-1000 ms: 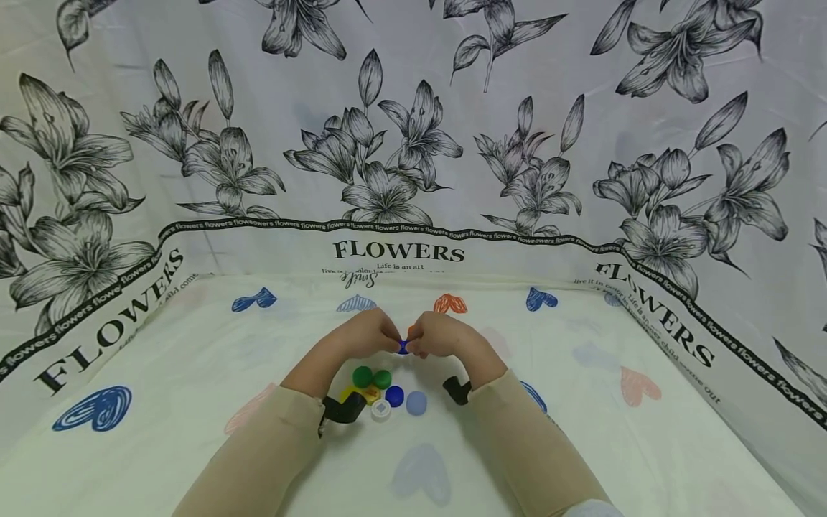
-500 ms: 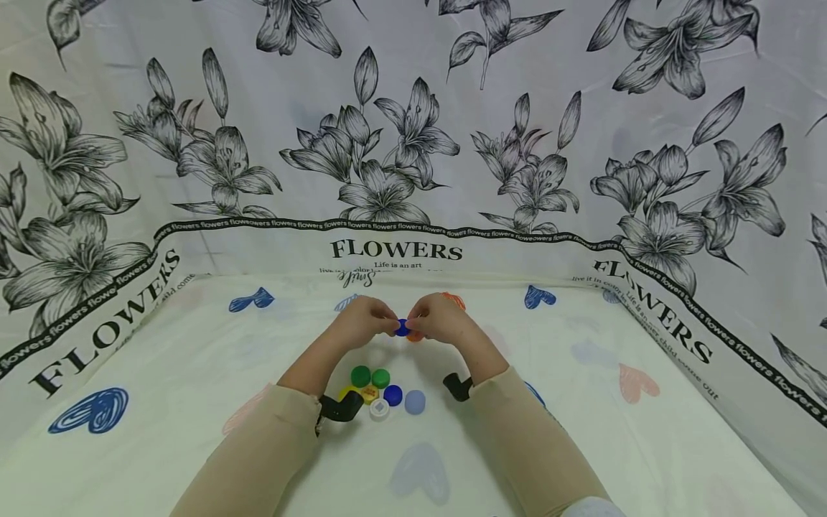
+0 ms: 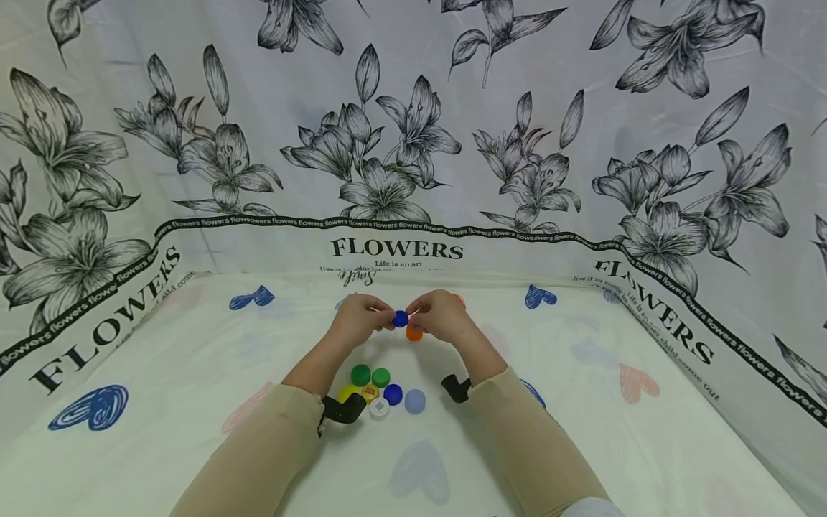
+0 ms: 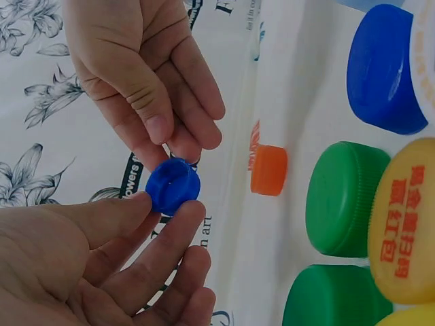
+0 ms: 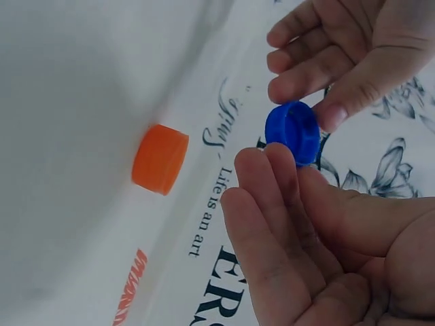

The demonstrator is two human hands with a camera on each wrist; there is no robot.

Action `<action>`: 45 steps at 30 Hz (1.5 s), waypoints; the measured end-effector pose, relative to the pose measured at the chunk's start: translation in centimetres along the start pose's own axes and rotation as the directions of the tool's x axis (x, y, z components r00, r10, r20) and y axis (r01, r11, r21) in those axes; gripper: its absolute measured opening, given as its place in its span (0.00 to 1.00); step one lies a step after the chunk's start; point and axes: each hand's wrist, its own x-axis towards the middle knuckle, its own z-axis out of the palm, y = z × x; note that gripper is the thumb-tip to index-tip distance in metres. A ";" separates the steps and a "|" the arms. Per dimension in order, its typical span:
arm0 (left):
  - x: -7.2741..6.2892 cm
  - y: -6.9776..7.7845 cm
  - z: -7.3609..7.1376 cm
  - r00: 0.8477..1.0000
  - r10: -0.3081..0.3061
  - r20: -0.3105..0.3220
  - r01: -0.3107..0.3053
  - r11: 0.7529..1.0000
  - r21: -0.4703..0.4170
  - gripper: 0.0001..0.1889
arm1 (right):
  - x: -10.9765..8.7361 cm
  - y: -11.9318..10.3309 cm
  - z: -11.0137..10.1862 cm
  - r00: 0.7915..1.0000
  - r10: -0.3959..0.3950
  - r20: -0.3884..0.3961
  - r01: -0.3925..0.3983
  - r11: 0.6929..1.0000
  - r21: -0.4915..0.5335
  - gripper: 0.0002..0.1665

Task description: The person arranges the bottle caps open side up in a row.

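Observation:
A small blue bottle cap [image 3: 400, 319] is held up over the cloth, its hollow side showing in both wrist views. My left hand [image 3: 358, 321] pinches its edge between thumb and fingers [image 4: 178, 227]. On the cap's other side is my right hand [image 3: 441, 316]; a fingertip overlaps the rim in the right wrist view, while the thumb looks apart from it in the left wrist view. Below the hands an orange cap [image 5: 160, 159] rests on the cloth.
Nearer the body lies a group of caps: green caps [image 3: 360, 375], a yellow cap [image 3: 347, 393], an orange-yellow cap with red print [image 4: 401, 221], another blue cap [image 3: 393, 394], a white cap [image 3: 379, 409] and a pale blue cap [image 3: 415, 401]. A flower-printed curtain [image 3: 245, 108] stands behind.
Both hands have risen slightly away from the body with the blue cap. The right fingers have drawn back from it, leaving more of the cap and the orange cap below in sight.

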 end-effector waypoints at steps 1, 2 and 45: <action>0.1 -0.1 0.1 1.000 -0.001 -0.004 0.001 1.000 -0.002 0.11 | 0.0 0.0 0.0 1.000 0.001 0.002 -0.001 1.000 -0.006 0.12; 0.1 -0.1 0.1 1.000 -0.004 -0.006 0.004 1.000 -0.005 0.11 | 0.0 0.0 -0.1 1.000 0.000 0.004 0.000 1.000 -0.009 0.13; 0.8 -0.8 0.9 0.950 -0.278 0.141 0.277 0.960 0.028 0.17 | 0.2 0.5 0.7 0.971 0.088 0.221 -0.112 0.989 0.099 0.27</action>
